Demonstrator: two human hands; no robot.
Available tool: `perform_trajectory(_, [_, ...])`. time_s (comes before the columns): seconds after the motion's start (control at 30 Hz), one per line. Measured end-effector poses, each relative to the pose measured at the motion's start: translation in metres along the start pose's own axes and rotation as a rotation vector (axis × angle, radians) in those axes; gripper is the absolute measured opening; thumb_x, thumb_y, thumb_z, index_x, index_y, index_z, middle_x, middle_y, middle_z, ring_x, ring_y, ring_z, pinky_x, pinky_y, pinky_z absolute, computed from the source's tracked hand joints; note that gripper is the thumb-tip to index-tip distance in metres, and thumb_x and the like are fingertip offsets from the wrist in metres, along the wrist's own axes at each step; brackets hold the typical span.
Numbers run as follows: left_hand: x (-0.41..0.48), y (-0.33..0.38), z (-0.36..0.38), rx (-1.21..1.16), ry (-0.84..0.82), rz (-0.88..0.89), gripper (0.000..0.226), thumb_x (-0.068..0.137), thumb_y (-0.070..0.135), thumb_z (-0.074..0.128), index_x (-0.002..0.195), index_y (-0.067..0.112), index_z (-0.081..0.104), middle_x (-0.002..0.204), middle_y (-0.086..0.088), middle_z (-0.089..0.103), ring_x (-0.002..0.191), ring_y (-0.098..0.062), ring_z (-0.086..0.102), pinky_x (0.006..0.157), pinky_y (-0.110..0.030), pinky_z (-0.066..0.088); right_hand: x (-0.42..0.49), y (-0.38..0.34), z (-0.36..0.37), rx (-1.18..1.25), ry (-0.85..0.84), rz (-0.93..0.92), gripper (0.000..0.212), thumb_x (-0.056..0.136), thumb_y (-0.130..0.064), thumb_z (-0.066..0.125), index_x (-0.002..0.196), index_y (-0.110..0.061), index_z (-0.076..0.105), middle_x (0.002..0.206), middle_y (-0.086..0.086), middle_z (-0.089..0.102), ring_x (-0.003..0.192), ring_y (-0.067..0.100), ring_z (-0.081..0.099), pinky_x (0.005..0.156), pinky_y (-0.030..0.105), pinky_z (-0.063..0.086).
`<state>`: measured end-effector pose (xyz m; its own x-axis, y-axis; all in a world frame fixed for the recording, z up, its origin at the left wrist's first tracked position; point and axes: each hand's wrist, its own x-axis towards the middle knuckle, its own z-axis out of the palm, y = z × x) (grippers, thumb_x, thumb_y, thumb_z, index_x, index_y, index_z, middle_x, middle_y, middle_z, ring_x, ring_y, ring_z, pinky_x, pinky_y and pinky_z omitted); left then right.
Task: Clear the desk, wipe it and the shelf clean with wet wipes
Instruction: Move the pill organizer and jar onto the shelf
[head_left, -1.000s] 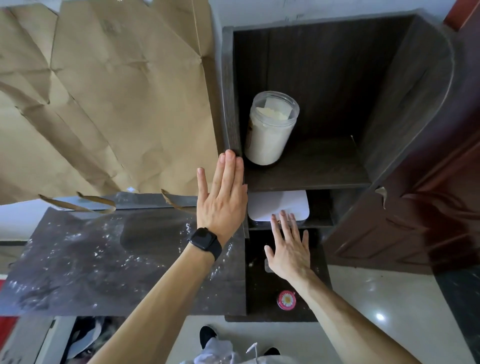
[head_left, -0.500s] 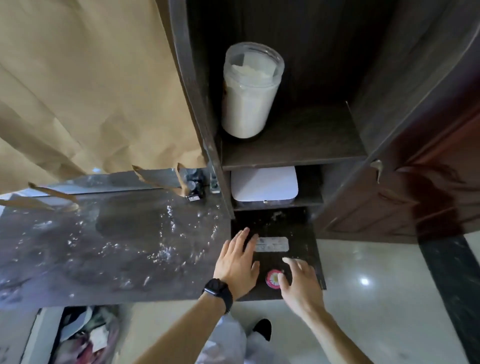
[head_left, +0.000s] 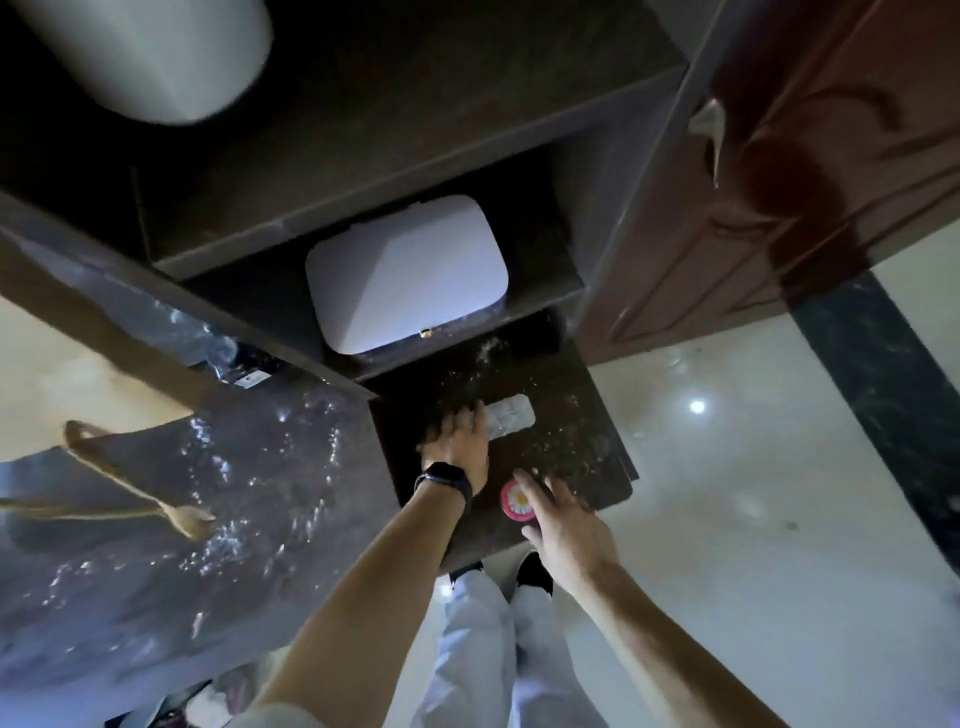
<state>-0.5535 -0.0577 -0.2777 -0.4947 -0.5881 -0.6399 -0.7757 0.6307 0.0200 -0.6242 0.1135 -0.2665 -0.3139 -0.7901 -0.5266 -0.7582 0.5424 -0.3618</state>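
Dark wood-grain bench (head_left: 566, 447), lower section, dusted with pale specks; your left hand (head_left: 457, 441) rests palm-down on it, fingers curled toward a small silvery blister pack (head_left: 509, 415), touching its near end, grip not closed on anything as far as the blur allows. Your right hand (head_left: 563, 525) is open, fingers spread, fingertips at a round pink tin (head_left: 515, 501) near the front edge. White lidded box (head_left: 405, 270) sits in the shelf (head_left: 363, 228) compartment above. Main bench surface (head_left: 208, 493) left, streaked and glossy.
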Motion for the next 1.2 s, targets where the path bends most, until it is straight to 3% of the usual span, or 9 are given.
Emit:
perform_trajectory(0.1, [0.008,0.001,0.001,0.142,0.044,0.015,0.061,0.1,0.022,0.045,0.154,0.01,0.017,0.144,-0.014,0.036,0.132,-0.034,0.039,0.105,-0.048,0.04,0.006,-0.002,0.002,-0.043,0.02,-0.011,0.076,0.093,-0.04,0.064,0.154,-0.033,0.019,0.148,0.006,0.039,0.117,0.031,0.059,0.09,0.042,0.058])
perform_trajectory(0.23, [0.014,0.0,0.001,0.206,0.064,-0.021,0.046,0.098,0.022,0.05,0.14,0.009,0.039,0.134,-0.013,0.04,0.124,-0.032,0.043,0.099,-0.045,0.043,0.014,-0.011,0.008,-0.048,0.076,-0.026,0.076,0.088,-0.035,0.072,0.151,-0.03,0.03,0.144,0.008,0.046,0.104,0.032,0.065,0.08,0.042,0.061])
perform_trajectory(0.4, [0.001,-0.002,-0.018,0.234,0.065,0.003,0.057,0.088,0.045,0.057,0.13,0.007,0.049,0.129,-0.013,0.053,0.118,-0.031,0.049,0.094,-0.041,0.042,0.01,-0.019,-0.001,0.162,0.069,0.083,0.061,0.093,-0.034,0.065,0.145,-0.024,0.035,0.135,0.006,0.049,0.107,0.028,0.064,0.089,0.038,0.057])
perform_trajectory(0.6, [-0.064,-0.009,-0.057,-0.505,-0.079,-0.191,0.057,0.068,0.066,0.059,0.102,0.02,0.065,0.095,-0.002,0.069,0.086,-0.024,0.067,0.063,-0.029,0.047,-0.03,-0.022,-0.054,0.38,0.158,0.173,0.067,0.086,-0.055,0.067,0.14,-0.023,0.043,0.123,0.007,0.061,0.104,0.02,0.064,0.089,0.026,0.055])
perform_trajectory(0.7, [-0.111,-0.019,-0.069,-0.682,-0.078,-0.15,0.051,0.068,0.064,0.053,0.086,0.019,0.068,0.076,0.002,0.067,0.07,-0.018,0.065,0.053,-0.026,0.043,-0.057,-0.027,-0.088,0.426,0.229,0.154,0.07,0.083,-0.055,0.071,0.14,-0.027,0.044,0.126,0.002,0.062,0.11,0.019,0.062,0.095,0.032,0.053])
perform_trajectory(0.8, [-0.155,-0.026,-0.082,-0.788,0.021,-0.146,0.04,0.071,0.06,0.055,0.074,0.021,0.068,0.067,0.003,0.066,0.064,-0.015,0.064,0.055,-0.028,0.047,-0.077,-0.033,-0.124,0.495,0.3,0.111,0.065,0.081,-0.051,0.075,0.136,-0.031,0.047,0.122,-0.007,0.063,0.106,0.011,0.063,0.093,0.028,0.053])
perform_trajectory(0.93, [-0.195,-0.03,-0.093,-0.9,0.167,-0.229,0.038,0.078,0.06,0.06,0.095,0.026,0.067,0.086,0.006,0.071,0.081,-0.017,0.067,0.074,-0.032,0.056,-0.086,-0.044,-0.165,0.638,0.313,0.039,0.061,0.078,-0.046,0.079,0.131,-0.037,0.051,0.117,-0.012,0.065,0.099,0.004,0.067,0.082,0.012,0.051])
perform_trajectory(1.03, [-0.214,-0.023,-0.103,-1.018,0.314,-0.302,0.05,0.082,0.057,0.065,0.118,0.024,0.061,0.099,0.011,0.066,0.088,-0.012,0.064,0.076,-0.025,0.052,-0.083,-0.049,-0.188,0.651,0.325,-0.05,0.061,0.077,-0.045,0.081,0.13,-0.037,0.052,0.113,-0.013,0.067,0.097,0.0,0.066,0.076,0.004,0.048])
perform_trajectory(1.2, [-0.214,-0.002,-0.14,-1.179,0.583,-0.448,0.045,0.082,0.052,0.069,0.118,0.026,0.06,0.097,0.012,0.063,0.086,-0.011,0.058,0.074,-0.023,0.04,-0.06,-0.067,-0.224,0.577,0.365,-0.2,0.064,0.078,-0.048,0.079,0.133,-0.035,0.05,0.119,-0.015,0.061,0.103,0.004,0.062,0.087,0.021,0.049])
